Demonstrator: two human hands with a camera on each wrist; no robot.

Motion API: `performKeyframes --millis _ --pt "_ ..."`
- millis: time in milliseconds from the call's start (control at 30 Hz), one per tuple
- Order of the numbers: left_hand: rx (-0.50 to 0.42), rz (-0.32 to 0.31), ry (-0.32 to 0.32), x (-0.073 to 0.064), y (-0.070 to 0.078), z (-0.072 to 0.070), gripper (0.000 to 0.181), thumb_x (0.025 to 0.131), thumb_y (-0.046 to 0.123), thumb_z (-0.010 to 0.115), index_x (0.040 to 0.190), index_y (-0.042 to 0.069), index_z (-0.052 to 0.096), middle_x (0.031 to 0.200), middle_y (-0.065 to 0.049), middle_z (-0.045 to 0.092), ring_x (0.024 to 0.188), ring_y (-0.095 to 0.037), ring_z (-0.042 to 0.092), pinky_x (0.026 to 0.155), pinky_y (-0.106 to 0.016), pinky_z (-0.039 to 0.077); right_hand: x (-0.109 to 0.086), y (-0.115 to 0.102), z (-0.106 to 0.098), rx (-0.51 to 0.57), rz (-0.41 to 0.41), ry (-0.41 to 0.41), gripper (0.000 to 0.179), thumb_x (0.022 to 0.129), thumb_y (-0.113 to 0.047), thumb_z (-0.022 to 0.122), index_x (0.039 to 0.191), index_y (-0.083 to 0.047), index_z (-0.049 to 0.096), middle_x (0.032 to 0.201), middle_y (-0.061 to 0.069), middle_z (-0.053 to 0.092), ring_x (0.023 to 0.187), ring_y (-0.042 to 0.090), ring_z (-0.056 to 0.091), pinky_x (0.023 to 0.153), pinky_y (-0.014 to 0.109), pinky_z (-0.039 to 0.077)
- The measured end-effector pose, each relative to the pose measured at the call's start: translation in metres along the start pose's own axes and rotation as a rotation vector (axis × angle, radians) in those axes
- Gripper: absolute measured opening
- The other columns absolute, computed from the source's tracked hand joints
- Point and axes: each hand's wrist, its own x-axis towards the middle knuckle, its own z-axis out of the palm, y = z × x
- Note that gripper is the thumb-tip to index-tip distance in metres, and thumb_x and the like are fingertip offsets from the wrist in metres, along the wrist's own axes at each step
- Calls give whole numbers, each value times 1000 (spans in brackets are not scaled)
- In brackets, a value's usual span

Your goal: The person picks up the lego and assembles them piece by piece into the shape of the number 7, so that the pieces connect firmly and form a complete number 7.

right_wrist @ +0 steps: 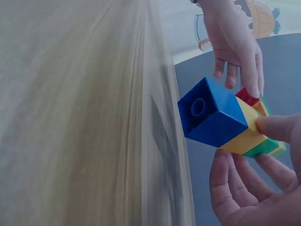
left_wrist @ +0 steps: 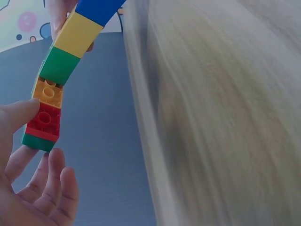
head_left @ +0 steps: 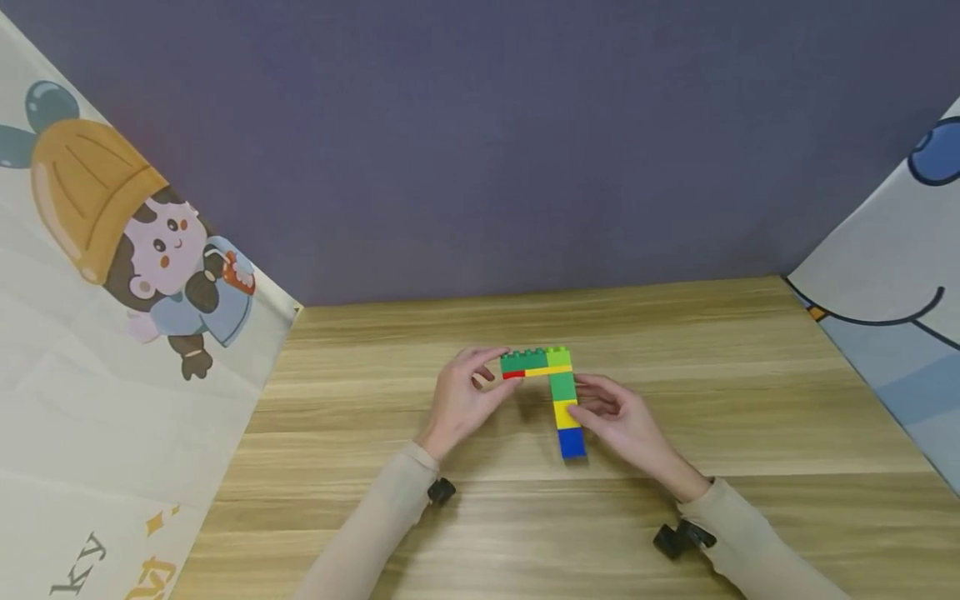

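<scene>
An L-shaped assembly of toy building blocks (head_left: 564,387) is held above the table between both hands. Its long leg has a blue block (right_wrist: 211,113) at the free end, then a yellow block (left_wrist: 78,34) and a green block (left_wrist: 59,65). The short arm shows thin red (left_wrist: 44,118) and yellow-orange pieces underneath, with dark green and light green studded blocks on top. My left hand (head_left: 463,398) pinches the short arm's end between thumb and fingers. My right hand (head_left: 624,423) grips the long leg around the yellow and green blocks.
A wood-grain table (head_left: 337,375) lies beneath the hands. Behind it rises a dark blue-grey panel (head_left: 480,150). Printed cartoon sheets stand at the left (head_left: 75,375) and right. A black wrist device (head_left: 678,540) sits at each sleeve.
</scene>
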Motion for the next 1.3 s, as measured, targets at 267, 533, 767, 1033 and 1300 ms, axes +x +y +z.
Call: performKeyframes --millis 267,533,767,1033,1300 --pt "15 -83 -54 11 -13 5 45 91 34 85 132 17 76 125 -5 75 84 -16 74 70 -26 60 7 -3 2 -7 148 -14 50 102 -23 74 147 -5 61 143 25 66 108 31 75 84 30 64" --pt "58 -168 -142 20 -25 7 46 92 36 85 132 14 76 124 -4 80 90 -19 79 74 -31 63 15 2 6 -37 205 -52 56 102 -26 74 149 -1 58 143 26 65 112 32 75 85 29 64" --pt "79 -201 -190 26 -30 13 48 92 38 85 133 15 76 122 -3 80 95 -22 80 79 -34 64 18 4 10 -47 214 -68 58 101 -20 74 151 3 55 143 27 65 115 34 74 88 24 61" --pt "98 -243 -212 29 -32 17 44 91 37 86 127 14 78 117 -4 82 99 -20 80 87 -36 64 21 6 13 -105 245 -98 59 103 -21 70 154 3 51 147 28 61 122 38 70 98 42 61" --pt "144 -270 -219 29 -36 22 43 90 40 86 124 15 79 117 -4 82 106 -22 78 94 -42 62 25 10 12 -133 246 -114 57 105 -21 68 154 2 51 148 27 61 123 37 69 100 46 60"
